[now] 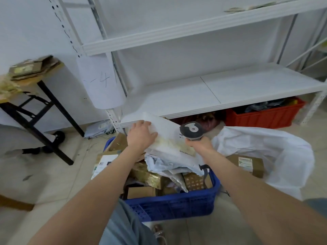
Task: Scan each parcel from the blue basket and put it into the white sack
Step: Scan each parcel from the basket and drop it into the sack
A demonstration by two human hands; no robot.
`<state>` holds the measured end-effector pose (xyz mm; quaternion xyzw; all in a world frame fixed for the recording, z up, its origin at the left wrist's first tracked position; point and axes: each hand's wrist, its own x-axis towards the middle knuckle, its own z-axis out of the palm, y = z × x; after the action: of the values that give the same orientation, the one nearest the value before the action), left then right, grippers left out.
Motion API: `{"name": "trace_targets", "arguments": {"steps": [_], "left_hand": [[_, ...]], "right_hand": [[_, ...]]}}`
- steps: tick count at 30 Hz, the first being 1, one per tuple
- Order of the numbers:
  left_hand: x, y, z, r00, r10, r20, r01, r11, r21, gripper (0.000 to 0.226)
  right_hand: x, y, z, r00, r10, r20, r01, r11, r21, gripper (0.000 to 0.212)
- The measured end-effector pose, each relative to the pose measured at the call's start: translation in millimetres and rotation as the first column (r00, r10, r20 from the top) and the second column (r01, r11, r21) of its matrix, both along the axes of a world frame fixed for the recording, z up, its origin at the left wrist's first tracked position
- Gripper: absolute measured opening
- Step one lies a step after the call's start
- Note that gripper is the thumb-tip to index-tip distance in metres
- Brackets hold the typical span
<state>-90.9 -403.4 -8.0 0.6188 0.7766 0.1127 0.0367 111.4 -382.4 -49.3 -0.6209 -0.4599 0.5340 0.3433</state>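
**A:** Which step is in hand?

**B:** Scanning, I'd judge. The left grip [141, 135] has its fingers curled over the left edge of a flat white parcel [164, 138] and holds it tilted just above the heap in the blue basket [169, 200]. The right grip [200, 143] is wrapped round the handle of the scanner [192, 130]. The scanner's head sits over the parcel's right end, where some print shows.

**A:** And the next move?

**B:** Once the code reads, the parcel has to go right, into the white sack [265, 151], which gapes open just right of the basket. The scanner lies in that path, so it should draw aside first.

**A:** The count?

**B:** There is one scanner, one basket, one sack and one parcel in hand. One labelled brown box [247, 164] lies in the sack's mouth. In the basket, brown boxes, gold-patterned boxes and pale bags overlap. There are several, but I cannot tell the exact number. On the far side, under the white shelf [212, 92], stands one red crate [261, 117]. At far left is one worktop [30, 81] bearing flattened cardboard.
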Motion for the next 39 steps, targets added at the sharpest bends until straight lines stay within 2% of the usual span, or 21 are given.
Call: {"name": "trace_targets", "arguments": {"steps": [1, 2, 4, 5, 7, 9, 11, 18, 21, 25, 31, 35, 39], "left_hand": [[-8.0, 4.0, 3.0, 0.981, 0.116, 0.158, -0.111, 0.993, -0.036, 0.061], [-16.0, 8.5, 3.7, 0.918, 0.219, 0.330, -0.198, 0.975, -0.098, 0.067], [-29.5, 17.7, 0.9, 0.700, 0.362, 0.615, -0.248, 0.931, -0.266, 0.069], [-34.8, 20.7, 0.0, 0.603, 0.394, 0.694, -0.231, 0.918, -0.321, 0.073], [-39.8, 24.5, -3.3, 0.517, 0.446, 0.730, -0.202, 0.893, -0.403, 0.088], [-38.6, 26.0, -8.8, 0.521, 0.497, 0.694, -0.169, 0.857, -0.487, 0.090], [-34.0, 27.8, -13.5, 0.514, 0.496, 0.700, -0.142, 0.854, -0.500, 0.070], [-28.4, 22.6, -26.4, 0.534, 0.427, 0.729, -0.243, 0.904, -0.351, 0.063], [-35.6, 13.7, -16.9, 0.490, 0.397, 0.776, -0.305, 0.912, -0.274, 0.051], [-44.6, 2.1, 0.2, 0.350, 0.299, 0.888, -0.351, 0.921, -0.172, 0.035], [-46.1, -9.6, -3.7, 0.392, 0.277, 0.877, -0.397, 0.911, -0.111, 0.035], [-37.2, -12.4, -8.0, 0.400, 0.227, 0.888, -0.387, 0.920, -0.061, 0.029], [-30.5, -12.5, -9.1, 0.391, 0.208, 0.897, -0.386, 0.921, -0.045, 0.033]], "right_hand": [[0.3, -1.5, -1.7, 0.999, 0.008, -0.043, -0.008, 1.000, 0.001, 0.040], [0.7, -2.7, -4.0, 0.999, 0.009, -0.038, -0.008, 1.000, 0.008, 0.038], [1.7, -0.3, -9.8, 1.000, -0.025, -0.015, 0.025, 0.999, 0.031, 0.037], [2.1, 2.0, -12.6, 0.999, -0.046, -0.019, 0.047, 0.998, 0.032, 0.036], [3.9, 6.1, -14.9, 0.998, -0.058, -0.031, 0.059, 0.998, 0.019, 0.033], [6.5, 8.0, -16.3, 0.997, -0.053, -0.050, 0.054, 0.999, 0.005, 0.032], [10.4, 9.5, -17.9, 0.996, -0.064, -0.065, 0.063, 0.998, -0.011, 0.033], [23.6, 2.2, -25.3, 0.983, -0.090, -0.161, 0.085, 0.996, -0.040, 0.033], [32.3, -4.6, -14.8, 0.960, -0.164, -0.226, 0.161, 0.986, -0.032, 0.020], [43.6, -16.1, -1.1, 0.946, -0.221, -0.236, 0.231, 0.973, 0.015, 0.019], [30.7, -39.7, 20.5, 0.957, -0.122, -0.264, 0.141, 0.988, 0.056, 0.020], [26.1, -48.0, 24.8, 0.964, -0.116, -0.237, 0.132, 0.990, 0.050, 0.019], [27.0, -54.2, 27.0, 0.970, -0.120, -0.209, 0.137, 0.988, 0.065, 0.017]]}}
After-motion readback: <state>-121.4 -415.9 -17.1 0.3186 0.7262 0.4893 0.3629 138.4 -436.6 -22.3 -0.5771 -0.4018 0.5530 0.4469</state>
